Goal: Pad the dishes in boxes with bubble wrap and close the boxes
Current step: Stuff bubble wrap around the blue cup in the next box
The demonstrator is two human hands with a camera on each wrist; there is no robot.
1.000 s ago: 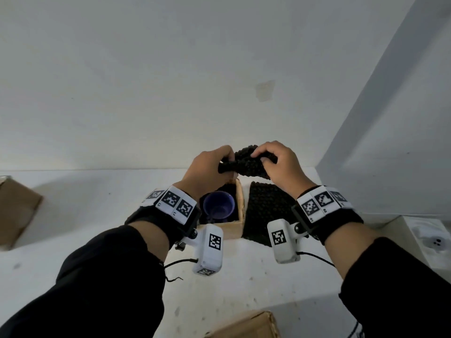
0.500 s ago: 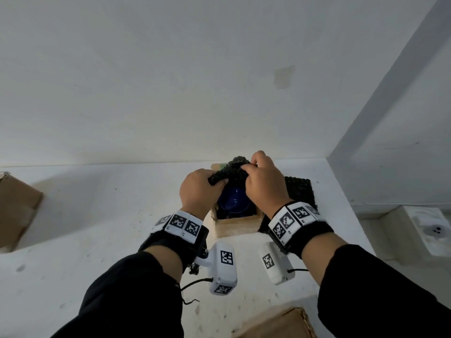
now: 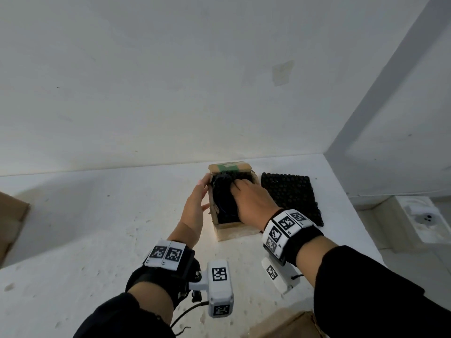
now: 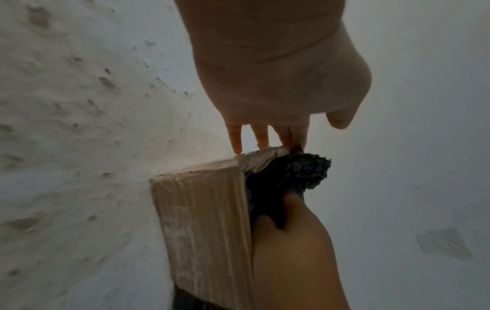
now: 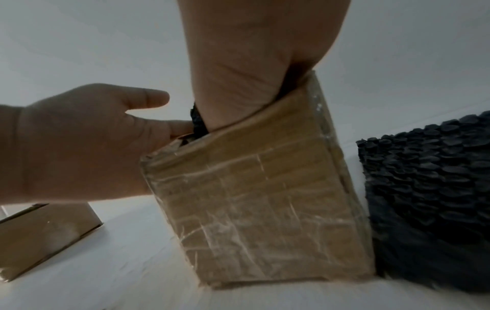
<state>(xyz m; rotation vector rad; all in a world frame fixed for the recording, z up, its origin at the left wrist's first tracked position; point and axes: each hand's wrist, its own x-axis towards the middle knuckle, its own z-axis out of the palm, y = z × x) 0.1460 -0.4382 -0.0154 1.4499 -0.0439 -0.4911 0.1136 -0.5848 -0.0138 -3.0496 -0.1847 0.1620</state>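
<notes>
A small open cardboard box [image 3: 231,231] stands on the white table near the back wall. Its back flap [image 3: 229,168] carries green tape and stands up. My right hand [image 3: 251,203] reaches into the box from above, its fingers curled round a wad of black bubble wrap [image 3: 223,189] and pushing it down. A tuft of the bubble wrap [image 4: 305,172] sticks out over the rim. Only a sliver of a blue dish [image 4: 248,182] shows under it. My left hand [image 3: 195,203] lies open with straight fingers against the box's left wall [image 4: 201,209].
A flat sheet of black bubble wrap [image 3: 290,196] lies just right of the box, touching it. Another cardboard box [image 3: 12,215] sits at the far left and a third [image 3: 280,325] at the near edge. Beyond the table's right edge is a white fixture [image 3: 424,218].
Both hands carried the wad down from above the box into it. The blue dish is now covered. My left hand let go of the wrap and moved to the box's left side.
</notes>
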